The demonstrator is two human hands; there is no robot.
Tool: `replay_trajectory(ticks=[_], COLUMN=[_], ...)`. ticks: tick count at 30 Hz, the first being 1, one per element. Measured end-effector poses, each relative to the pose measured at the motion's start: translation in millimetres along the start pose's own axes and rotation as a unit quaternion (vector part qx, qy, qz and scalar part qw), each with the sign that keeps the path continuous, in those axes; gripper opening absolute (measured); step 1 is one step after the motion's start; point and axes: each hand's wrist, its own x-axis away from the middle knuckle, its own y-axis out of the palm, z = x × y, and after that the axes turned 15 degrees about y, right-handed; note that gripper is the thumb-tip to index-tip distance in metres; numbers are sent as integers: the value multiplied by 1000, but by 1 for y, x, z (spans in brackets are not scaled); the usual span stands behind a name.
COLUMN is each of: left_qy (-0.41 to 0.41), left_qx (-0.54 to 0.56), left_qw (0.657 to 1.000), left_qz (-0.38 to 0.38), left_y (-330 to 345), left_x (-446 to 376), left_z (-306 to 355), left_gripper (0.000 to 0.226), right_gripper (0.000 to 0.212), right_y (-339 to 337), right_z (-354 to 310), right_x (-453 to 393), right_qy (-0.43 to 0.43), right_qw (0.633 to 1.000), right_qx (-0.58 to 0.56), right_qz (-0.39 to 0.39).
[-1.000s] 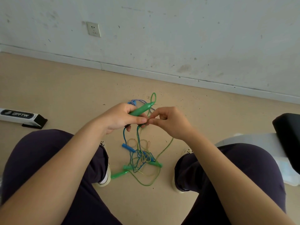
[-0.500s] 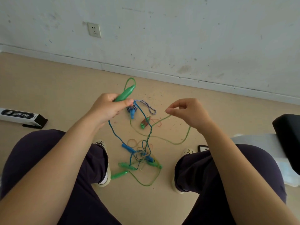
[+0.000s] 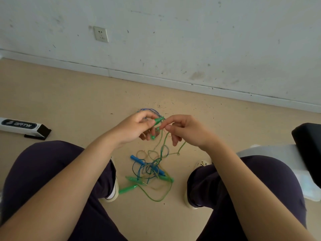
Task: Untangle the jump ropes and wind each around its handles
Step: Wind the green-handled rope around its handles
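Beige floor (image 3: pixel 69 101), scuffed white wall (image 3: pixel 191 40) with a socket (image 3: pixel 101 34). Left hand (image 3: pixel 133 127) grips a green handle (image 3: pixel 159 120); right hand (image 3: pixel 187 131) pinches green rope (image 3: pixel 164 141) beside it. Tangle (image 3: pixel 151 171) lies on the floor between the knees. White box (image 3: pixel 20 126) far left.

Soft, even daylight, faint shadows, slight motion blur, and wide-angle bending toward the edges.

floor (image 3: pixel 69 101): beige | on it: rope tangle (image 3: pixel 151 171), white box (image 3: pixel 22 126)
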Motion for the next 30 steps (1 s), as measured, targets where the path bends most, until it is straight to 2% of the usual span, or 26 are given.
replay_trajectory(ticks=[3, 9, 12, 16, 18, 21, 23, 25, 30], left_qy=[14, 3, -22, -28, -41, -52, -44, -27, -28], left_qx=[41, 58, 36, 23, 2, -8, 10, 31, 33], left_qw=[998, 998, 999, 996, 993, 995, 999, 999, 999], left_qz=[-46, -38, -26, -76, -107, -81, -29, -2, -24], left_y=[3, 8, 6, 3, -1, -11, -18, -19, -2], left_x=[-1, -1, -2, 0, 2, 2, 1, 1, 3], left_z=[-1, 3, 1, 6, 9, 12, 12, 11, 11], left_gripper=[26, 6, 22, 7, 10, 14, 20, 14, 15], right_gripper=[14, 12, 12, 12, 11, 10, 13, 16, 22], right_y=[-1, -1, 0, 3, -1, -11, -12, -9, 2], right_z=[-1, 1, 1, 2, 3, 6, 8, 8, -2], right_x=[0, -1, -1, -4, -5, -6, -6, -5, 0], right_qy=[-25, -54, -54, -63, -62, -42, -29, -19, -3], right_qw=[999, 994, 993, 991, 986, 980, 986, 992, 990], right_qx=[-21, -81, -90, -118, -139, -156, -126, -104, -142], right_qz=[-17, -50, -48, 8, 62, 116, 101, 65, -22])
